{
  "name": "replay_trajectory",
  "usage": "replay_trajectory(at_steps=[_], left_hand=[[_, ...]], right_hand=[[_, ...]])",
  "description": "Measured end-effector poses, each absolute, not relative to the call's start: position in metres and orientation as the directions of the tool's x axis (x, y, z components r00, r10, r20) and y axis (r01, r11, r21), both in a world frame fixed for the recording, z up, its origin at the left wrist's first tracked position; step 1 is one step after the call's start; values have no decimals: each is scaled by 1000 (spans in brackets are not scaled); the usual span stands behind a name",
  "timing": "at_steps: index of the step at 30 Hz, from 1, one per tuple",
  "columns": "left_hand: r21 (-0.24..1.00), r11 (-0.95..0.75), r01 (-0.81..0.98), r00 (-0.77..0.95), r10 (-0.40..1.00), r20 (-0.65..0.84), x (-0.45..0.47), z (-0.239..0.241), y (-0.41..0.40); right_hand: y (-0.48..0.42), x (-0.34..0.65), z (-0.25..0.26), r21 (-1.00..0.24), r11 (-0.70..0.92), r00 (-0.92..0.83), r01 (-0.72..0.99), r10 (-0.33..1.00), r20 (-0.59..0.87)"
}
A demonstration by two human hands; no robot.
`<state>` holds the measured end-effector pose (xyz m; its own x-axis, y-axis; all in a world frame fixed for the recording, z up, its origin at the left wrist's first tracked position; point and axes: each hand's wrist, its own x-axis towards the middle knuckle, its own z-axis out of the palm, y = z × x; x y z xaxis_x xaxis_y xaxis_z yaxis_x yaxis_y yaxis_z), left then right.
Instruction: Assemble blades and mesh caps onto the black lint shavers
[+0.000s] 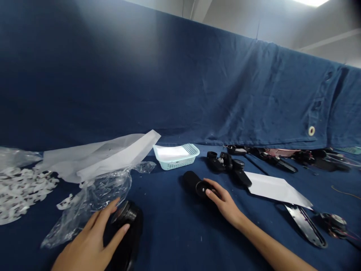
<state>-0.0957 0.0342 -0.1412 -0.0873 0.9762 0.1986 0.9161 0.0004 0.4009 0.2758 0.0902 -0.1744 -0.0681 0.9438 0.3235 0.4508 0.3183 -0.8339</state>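
My left hand (93,237) is at the lower left, thumb and fingers spread around the round end of a black handle-shaped device (131,229); its lower part runs out of the bottom of the view. Right of centre, my right hand (222,199) closes thumb and fingers on another black device (191,180). This one has a rounded body and a circular end, and lies on the dark blue cloth (169,226). Part of it is hidden under my fingers.
Crumpled clear plastic (104,192) and a pile of small white pieces (22,192) lie left. A light blue basket (177,163) stands at the back. Rightward are black parts (239,173), a white sheet (276,188), a long shell (307,226) and a motor-like part (334,224).
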Motion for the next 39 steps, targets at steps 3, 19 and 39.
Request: replay_trajectory(at_steps=[3,19,39], left_hand=[[401,-87,912,-32,959,281,-95,-140,34],[397,-235,887,2,862,506,-67,-124,19],[630,657,-415,500,743,-445,59,-102,2]], right_hand=[[85,273,-174,-794,368,-118,483,926,357],[79,272,-148,-652,463,-155,601,867,473],[9,282,-86,-631,658,-640,412,701,313]])
